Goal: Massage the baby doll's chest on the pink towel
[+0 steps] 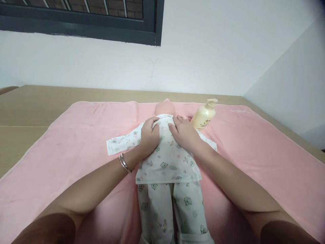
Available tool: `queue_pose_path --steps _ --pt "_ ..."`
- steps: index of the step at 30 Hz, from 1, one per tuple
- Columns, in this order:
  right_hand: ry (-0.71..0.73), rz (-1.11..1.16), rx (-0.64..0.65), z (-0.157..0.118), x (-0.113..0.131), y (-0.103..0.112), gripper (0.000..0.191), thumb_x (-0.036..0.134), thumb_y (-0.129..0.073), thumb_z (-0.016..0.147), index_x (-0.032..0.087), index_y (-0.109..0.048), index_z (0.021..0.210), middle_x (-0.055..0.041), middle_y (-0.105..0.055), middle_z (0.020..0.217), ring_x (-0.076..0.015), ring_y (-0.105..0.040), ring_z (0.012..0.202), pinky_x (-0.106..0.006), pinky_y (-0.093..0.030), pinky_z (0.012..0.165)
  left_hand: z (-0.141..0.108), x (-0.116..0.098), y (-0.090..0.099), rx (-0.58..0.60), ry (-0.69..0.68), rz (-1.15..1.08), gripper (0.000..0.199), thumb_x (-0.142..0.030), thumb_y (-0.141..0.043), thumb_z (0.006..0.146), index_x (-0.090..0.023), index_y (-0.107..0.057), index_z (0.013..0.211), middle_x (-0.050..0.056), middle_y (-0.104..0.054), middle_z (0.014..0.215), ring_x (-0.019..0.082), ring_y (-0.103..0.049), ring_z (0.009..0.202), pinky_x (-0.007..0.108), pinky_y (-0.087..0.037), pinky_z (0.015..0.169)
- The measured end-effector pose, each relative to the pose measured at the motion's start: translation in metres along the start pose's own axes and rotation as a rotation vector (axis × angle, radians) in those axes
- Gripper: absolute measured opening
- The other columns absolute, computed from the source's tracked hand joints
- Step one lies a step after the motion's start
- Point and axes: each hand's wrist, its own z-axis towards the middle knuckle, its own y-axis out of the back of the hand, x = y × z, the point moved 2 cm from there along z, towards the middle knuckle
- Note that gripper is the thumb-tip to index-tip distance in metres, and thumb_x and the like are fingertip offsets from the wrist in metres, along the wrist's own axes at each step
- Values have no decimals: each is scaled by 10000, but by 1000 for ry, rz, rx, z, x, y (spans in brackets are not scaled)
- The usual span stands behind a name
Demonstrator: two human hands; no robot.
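Note:
A baby doll (165, 107) lies stretched out, its head at the far end. It wears a white top (169, 166) with small green and pink prints and matching trousers (189, 206). My left hand (150, 136) rests on the upper part of the top, near the shoulder at left, fingers laid out. On the opposite shoulder lies my right hand (186, 135), flat with its thumb spread inward. Neither hand grips anything. One sleeve (123, 143) extends to the left; the other is partly hidden behind my right forearm.
Beneath the doll, a pink blanket (83, 135) covers much of the wooden table (33, 105). A cream pump bottle (203, 116) stands tilted-looking just beyond my right hand. White walls (203, 51) border the table behind and at right, with a dark-framed barred window (149, 37) above.

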Motion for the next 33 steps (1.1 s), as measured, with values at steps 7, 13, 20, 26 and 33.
queue_pose_path --steps 7,13,20,26,33 --pt "322 -61 -42 -32 40 -3 495 227 -325 975 55 -505 1403 -149 -471 1504 -328 -358 1440 -515 -292 1198 0 4 0 12 -32 86 322 -146 -427 838 -195 -638 1076 65 -673 1178 222 -602 1139 418 -461 1053" --pt "30 20 32 3 5 3 529 359 -329 1001 121 -443 1459 -158 -461 1507 -334 -405 1407 -526 -349 1146 -1 1 -1 15 -55 165 328 -141 -424 833 -195 -633 1079 59 -680 1155 219 -607 1122 413 -473 1042" --pt "243 -162 -24 -42 46 -6 560 245 -364 960 -4 -402 1460 -230 -384 1538 -420 -285 1449 -568 -267 1177 0 4 0 26 -76 160 289 -176 -435 844 -186 -648 1040 69 -690 1119 221 -617 1084 409 -482 1020" --pt "82 44 52 -2 6 -1 528 311 -304 992 117 -435 1465 -139 -397 1554 -336 -333 1449 -530 -286 1183 1 5 -1 33 -85 167 274 -216 -447 860 -191 -647 1046 66 -694 1114 219 -622 1070 405 -488 1009" --pt "88 -92 28 -17 23 -3 567 291 -300 986 -6 -398 1460 -256 -392 1523 -407 -324 1438 -571 -282 1167 2 5 0 52 -92 204 306 -208 -451 843 -188 -650 1075 75 -690 1153 230 -615 1109 417 -480 1040"
